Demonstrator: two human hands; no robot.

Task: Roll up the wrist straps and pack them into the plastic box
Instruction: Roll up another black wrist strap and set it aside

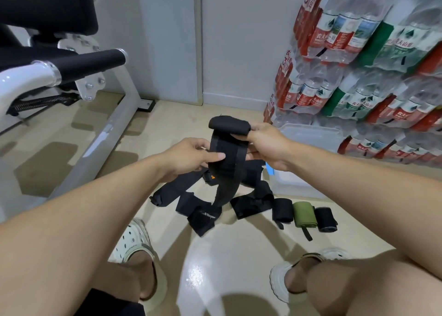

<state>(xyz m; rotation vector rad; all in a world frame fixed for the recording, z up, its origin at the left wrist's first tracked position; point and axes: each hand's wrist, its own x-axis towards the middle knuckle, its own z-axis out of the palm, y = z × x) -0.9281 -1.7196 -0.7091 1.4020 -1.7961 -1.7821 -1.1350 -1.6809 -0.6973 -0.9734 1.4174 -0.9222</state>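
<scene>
**A:** Head view puts us right over the person's arms. What is the black wrist strap (227, 157) doing up there, off the floor?

**B:** It's being rolled, I'd say. The right hand (267, 145) has its fingers (241, 135) curled round the padded, rolled end at the top, and the left hand (191, 155) pinches the flat band below it, thumb (212, 157) pressed on the front. That keeps the band taut between the two grips, so the roll should come out tight.

**A:** And the loose tail?

**B:** It hangs down from the left hand toward the pile of unrolled straps (210, 200) on the floor (227, 268), and I can't tell whether its tip touches them. Held high like this, it can feed upward freely.

**A:** Those three bundles to the right?

**B:** Finished ones, by the look of them: a black roll (283, 209), a green roll (303, 214) and another black roll (325, 218), lined up side by side near the plastic box (311, 136). Probably parked there so they can go in together.

**A:** So nothing packed yet?

**B:** I can't see inside the box; the right forearm covers part of it. It sits at the foot of the stacked water bottle packs (358, 52), within reach of the right hand. Most of the pile remains, so the job seems early on.
</scene>
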